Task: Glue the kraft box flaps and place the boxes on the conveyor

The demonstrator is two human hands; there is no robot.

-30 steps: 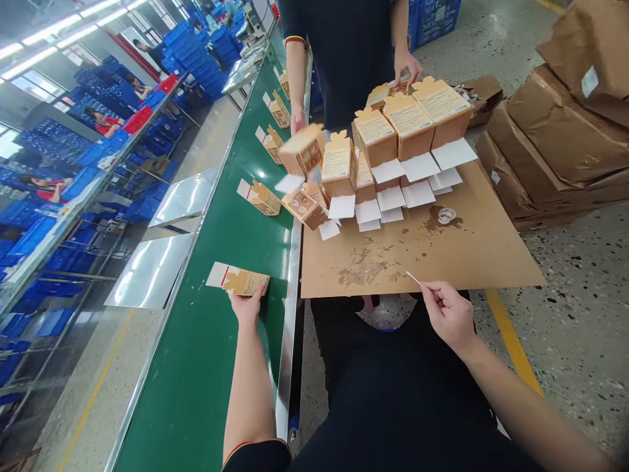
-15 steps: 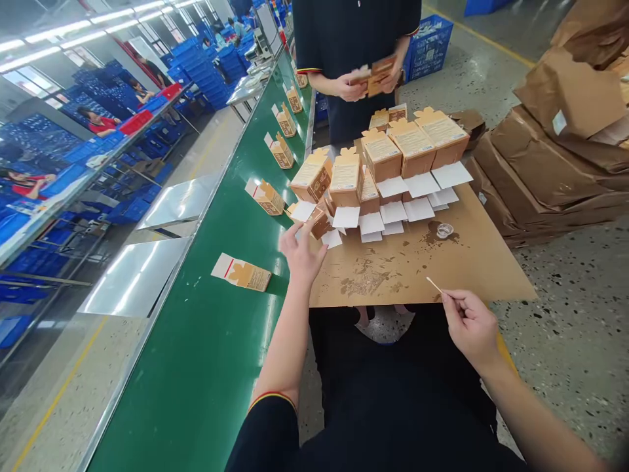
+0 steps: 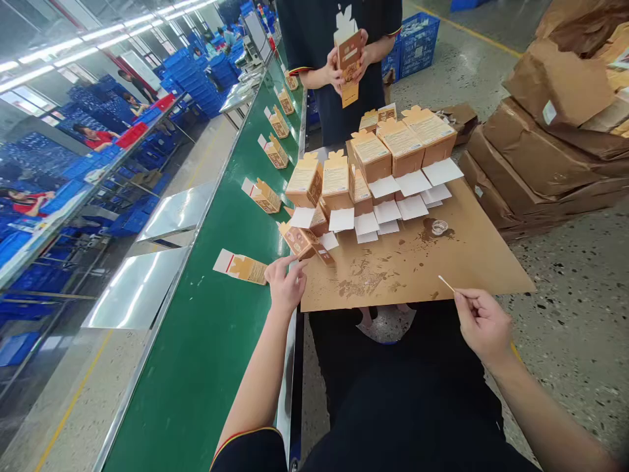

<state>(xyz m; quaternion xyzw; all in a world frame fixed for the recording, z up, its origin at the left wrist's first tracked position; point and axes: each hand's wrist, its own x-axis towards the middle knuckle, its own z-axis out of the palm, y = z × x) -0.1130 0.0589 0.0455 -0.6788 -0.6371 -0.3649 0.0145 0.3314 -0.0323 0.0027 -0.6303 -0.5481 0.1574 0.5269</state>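
Speckled terrazzo floor (image 3: 565, 314), long green conveyor belt (image 3: 216, 328), blue crates (image 3: 196, 65), ceiling strip lights (image 3: 98, 33).

Left arm reaches up from the lower middle of the frame, left hand (image 3: 285, 286) loosely curled, index finger pointing right. Right arm enters from the lower right, right hand (image 3: 484, 323) pinched shut, thumb against fingertips.
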